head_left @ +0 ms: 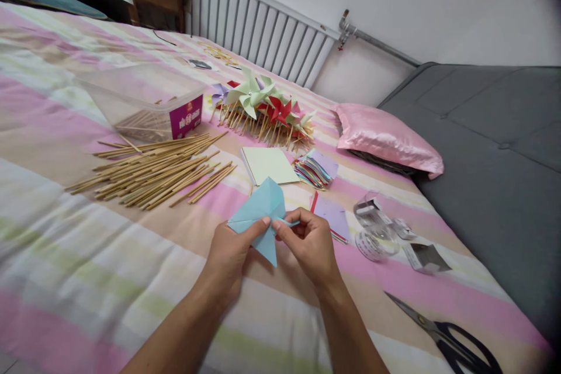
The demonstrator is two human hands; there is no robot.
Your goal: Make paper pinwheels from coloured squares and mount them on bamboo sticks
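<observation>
My left hand and my right hand both pinch a light blue paper sheet, partly folded into pointed flaps, held just above the striped bedspread. The thumbs meet near the paper's centre. A pale yellow paper square lies right behind it, and purple sheets lie to its right, touching my right hand's side.
A heap of wooden sticks lies at left beside a clear plastic box. Finished paper pinwheels are piled further back. A colourful paper stack, tape rolls, black scissors, a pink pillow and a grey sofa are at right.
</observation>
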